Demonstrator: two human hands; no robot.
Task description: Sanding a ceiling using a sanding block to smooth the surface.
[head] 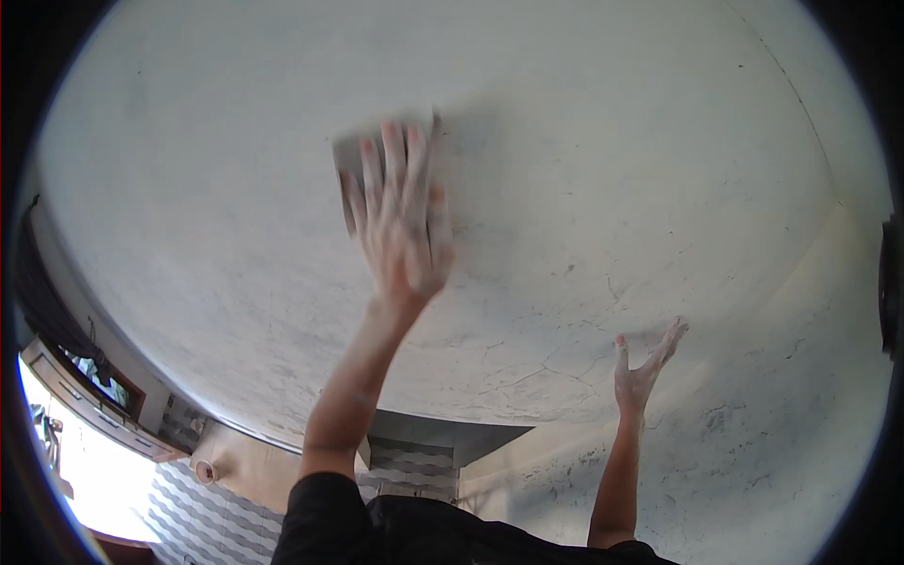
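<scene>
A large plastered wall (565, 162) with a pale, dusty surface fills most of the view. My left hand (402, 219), coated in white dust and slightly blurred, lies against it with fingers pointing up. Under those fingers is a thin grey sheet (347, 157), apparently sandpaper, held flat to the plaster; its edges show left of and above the hand, and the palm hides the rest. Lower right, my right hand (639, 371) holds nothing, its thumb spread away from the fingers. It is dusty too and close to the wall; whether it touches is unclear.
Fine cracks (544, 367) branch across the lower plaster. At lower left stand a wooden drawer unit (99, 409), a dark curtain (53, 304) and a bright opening. A small round container (206, 472) sits on a tan surface beside grey-and-white wavy-patterned tiles (212, 519).
</scene>
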